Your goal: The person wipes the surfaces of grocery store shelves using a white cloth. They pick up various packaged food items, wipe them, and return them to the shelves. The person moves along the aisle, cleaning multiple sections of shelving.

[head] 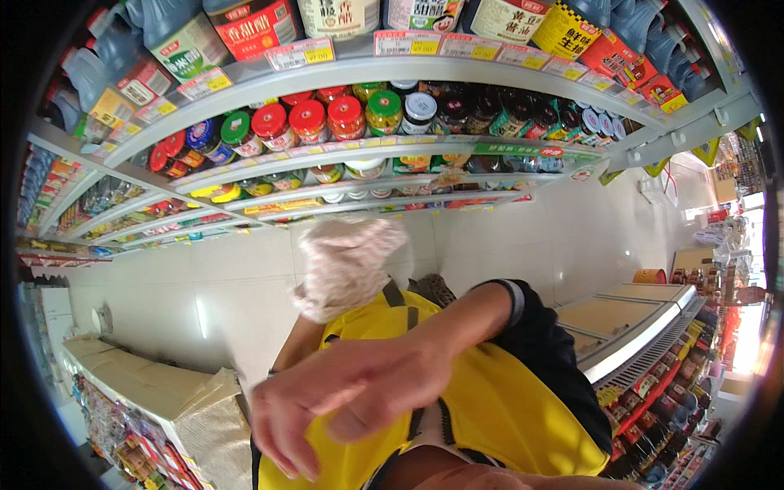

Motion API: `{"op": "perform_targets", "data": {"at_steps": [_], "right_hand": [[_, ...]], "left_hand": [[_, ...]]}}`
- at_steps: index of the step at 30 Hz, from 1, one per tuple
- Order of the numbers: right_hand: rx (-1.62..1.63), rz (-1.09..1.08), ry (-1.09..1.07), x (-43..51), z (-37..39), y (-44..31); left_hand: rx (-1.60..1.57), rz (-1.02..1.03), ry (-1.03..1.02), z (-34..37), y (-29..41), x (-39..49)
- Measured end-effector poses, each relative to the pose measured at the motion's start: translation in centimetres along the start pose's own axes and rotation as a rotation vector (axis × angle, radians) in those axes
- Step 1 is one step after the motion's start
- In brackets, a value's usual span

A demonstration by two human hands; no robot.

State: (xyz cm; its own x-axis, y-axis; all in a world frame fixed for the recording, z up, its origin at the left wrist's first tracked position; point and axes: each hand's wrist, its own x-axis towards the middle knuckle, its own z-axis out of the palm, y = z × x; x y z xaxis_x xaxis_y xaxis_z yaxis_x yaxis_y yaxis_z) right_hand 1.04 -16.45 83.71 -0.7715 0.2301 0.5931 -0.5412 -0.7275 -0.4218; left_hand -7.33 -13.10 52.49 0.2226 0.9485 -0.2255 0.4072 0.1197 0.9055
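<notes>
My right hand (355, 392) is raised close to the camera, across my yellow vest (508, 398). Its fingers are bent and apart, blurred, with nothing between them. A crumpled white cloth with a pinkish pattern (352, 263) is bunched at the end of my left forearm (300, 343). The cloth covers my left hand, so its fingers are hidden. Beyond the cloth stand shelves of jars with red lids (307, 119), a jar with a green lid (384, 111) and a jar with a white lid (419, 112).
Large sauce and vinegar bottles (251, 27) fill the upper shelf, above price tags (300, 54). Behind me on the left is a low display unit with a cloth cover (214, 435). A bottle rack (661, 392) stands to the right. Pale tiled floor (514, 245) lies between.
</notes>
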Motion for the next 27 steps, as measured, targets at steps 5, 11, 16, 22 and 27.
{"op": "perform_targets", "data": {"at_steps": [5,11,16,22,27], "right_hand": [[0.362,-0.225,0.231,4.7,0.2,0.3],[0.656,-0.016,0.216,7.2,1.1,2.8],[0.715,0.112,0.156,6.7,1.5,3.2],[0.681,0.232,0.096,4.6,0.0,0.6],[-0.381,0.508,0.177,-2.1,-8.9,0.4]], "left_hand": [[-0.076,-0.064,0.091,-2.0,3.6,-7.7],[-0.163,-0.288,0.529,-4.1,7.1,-20.8],[-0.252,-0.383,0.841,-2.5,10.8,-25.4],[-0.402,-0.329,1.082,-4.9,10.7,-20.6],[-0.543,-0.198,1.258,-8.0,8.0,-16.5]]}}
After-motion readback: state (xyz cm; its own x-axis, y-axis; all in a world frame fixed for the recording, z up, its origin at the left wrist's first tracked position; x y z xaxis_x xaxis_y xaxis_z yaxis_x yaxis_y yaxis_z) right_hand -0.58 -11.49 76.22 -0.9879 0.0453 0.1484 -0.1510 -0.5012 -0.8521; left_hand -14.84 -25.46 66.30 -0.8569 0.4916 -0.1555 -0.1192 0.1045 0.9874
